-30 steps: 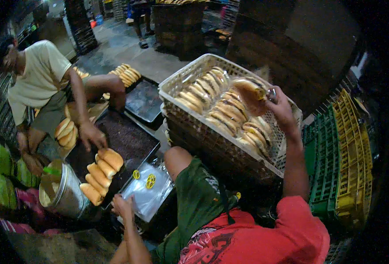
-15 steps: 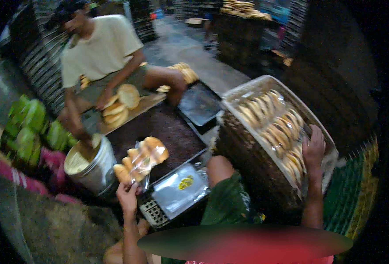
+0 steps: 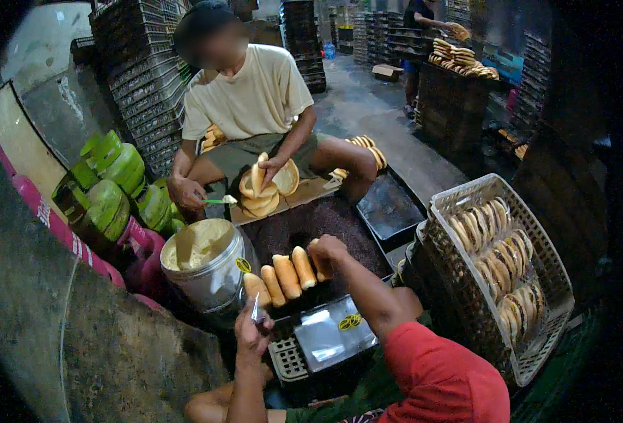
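Observation:
A row of several golden elongated buns [image 3: 285, 275] spans the space between my hands, above a tray of dark crumbs [image 3: 347, 222]. My left hand [image 3: 253, 331] is closed at the near left end of the row, on a shiny piece that looks like the end of a clear plastic bag [image 3: 257, 312]. How far the plastic covers the buns is hard to see. At the far right end, my right hand [image 3: 329, 250] has its fingers closed over the last bun [image 3: 322, 269]. Just below lies a stack of clear plastic bags [image 3: 333, 338] with yellow printing.
Opposite sits a person [image 3: 244, 99] holding a bun and a green-handled spreader [image 3: 220, 201]. A cream bucket [image 3: 209, 271] stands left, with green gas cylinders [image 3: 114, 183] behind. At right, a pale crate [image 3: 562, 282] holds packed buns. Another worker [image 3: 424, 21] stands at the back.
My right hand has moved left from the crate onto the far end of the bun row. The seated person's hand has left the bucket and now holds a spreader. The view has shifted.

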The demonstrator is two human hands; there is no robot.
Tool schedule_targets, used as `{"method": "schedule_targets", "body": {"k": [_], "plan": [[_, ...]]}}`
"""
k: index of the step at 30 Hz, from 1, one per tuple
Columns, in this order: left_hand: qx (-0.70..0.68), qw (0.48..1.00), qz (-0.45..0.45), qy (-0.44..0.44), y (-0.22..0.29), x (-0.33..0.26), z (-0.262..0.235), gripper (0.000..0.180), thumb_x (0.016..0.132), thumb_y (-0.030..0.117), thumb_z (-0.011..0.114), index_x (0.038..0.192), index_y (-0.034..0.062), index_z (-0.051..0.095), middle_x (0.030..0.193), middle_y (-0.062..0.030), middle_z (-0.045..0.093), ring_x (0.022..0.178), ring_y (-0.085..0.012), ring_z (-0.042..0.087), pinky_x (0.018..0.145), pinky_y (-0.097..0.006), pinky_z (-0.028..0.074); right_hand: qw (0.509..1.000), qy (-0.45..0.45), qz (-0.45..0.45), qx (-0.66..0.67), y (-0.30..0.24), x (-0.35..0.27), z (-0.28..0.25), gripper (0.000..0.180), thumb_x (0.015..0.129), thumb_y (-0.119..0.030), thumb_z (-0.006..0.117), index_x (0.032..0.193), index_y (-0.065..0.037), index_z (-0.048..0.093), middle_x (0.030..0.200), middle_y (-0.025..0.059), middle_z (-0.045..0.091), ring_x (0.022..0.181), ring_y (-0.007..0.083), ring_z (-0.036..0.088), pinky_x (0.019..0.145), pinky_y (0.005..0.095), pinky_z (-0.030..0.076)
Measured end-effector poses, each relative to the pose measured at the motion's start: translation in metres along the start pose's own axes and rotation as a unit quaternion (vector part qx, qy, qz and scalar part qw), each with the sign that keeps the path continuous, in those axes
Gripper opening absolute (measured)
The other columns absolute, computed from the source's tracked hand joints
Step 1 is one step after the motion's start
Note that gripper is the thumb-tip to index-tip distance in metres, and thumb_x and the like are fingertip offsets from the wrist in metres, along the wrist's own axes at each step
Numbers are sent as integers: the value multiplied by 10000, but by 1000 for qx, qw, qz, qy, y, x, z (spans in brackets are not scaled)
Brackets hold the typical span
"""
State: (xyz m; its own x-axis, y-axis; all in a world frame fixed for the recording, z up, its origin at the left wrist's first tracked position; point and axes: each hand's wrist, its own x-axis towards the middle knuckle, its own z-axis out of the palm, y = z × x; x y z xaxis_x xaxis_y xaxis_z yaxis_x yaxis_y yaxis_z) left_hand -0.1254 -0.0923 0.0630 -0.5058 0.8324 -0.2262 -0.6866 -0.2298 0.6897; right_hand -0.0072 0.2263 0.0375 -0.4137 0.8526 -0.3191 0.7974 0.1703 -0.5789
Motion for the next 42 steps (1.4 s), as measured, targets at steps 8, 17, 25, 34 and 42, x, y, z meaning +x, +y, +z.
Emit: {"method": "schedule_targets", "body": {"k": [8,17,25,34,42], "plan": [[-38,994,12,98,-27,36,32,155,948,257,653,1009,136,579,843,-3,610,702,-143,577,620,-298,480,928,-70,31,365,121,-1,-16,307,803,-296,743,935,-20,713,756,76,661,633,203,624,570,327,503],[-1,985,-50,165,-101,96,75,516,954,596,424,1255,192,534,1232,-38,562,1136,-213,550,871,-418,509,876,67,-172,445,68,-103,-4,432,830,-262,757,1131,30,656,984,117,696,867,177,653,770,306,529],[133,987,7,86,-125,59,108,436,905,399,657,1228,111,602,1114,-21,646,1030,-168,607,790,-355,518,792,93,-112,593,58,-135,16,378,875,-187,711,1168,35,622,1013,99,670,848,166,635,752,303,526],[-157,980,76,91,-103,65,71,526,914,374,673,1307,62,516,1206,-98,624,1096,-240,632,922,-417,534,769,-25,-129,626,39,-163,50,426,872,-198,731,1203,39,608,1071,77,668,904,142,644,782,268,525],[-90,993,32,70,-123,37,96,485,921,250,695,1303,17,509,1224,-82,603,1074,-200,615,873,-333,529,910,110,-220,335,43,-188,10,300,817,-195,767,1036,-5,689,1083,135,661,1016,219,613,881,336,491]]}}
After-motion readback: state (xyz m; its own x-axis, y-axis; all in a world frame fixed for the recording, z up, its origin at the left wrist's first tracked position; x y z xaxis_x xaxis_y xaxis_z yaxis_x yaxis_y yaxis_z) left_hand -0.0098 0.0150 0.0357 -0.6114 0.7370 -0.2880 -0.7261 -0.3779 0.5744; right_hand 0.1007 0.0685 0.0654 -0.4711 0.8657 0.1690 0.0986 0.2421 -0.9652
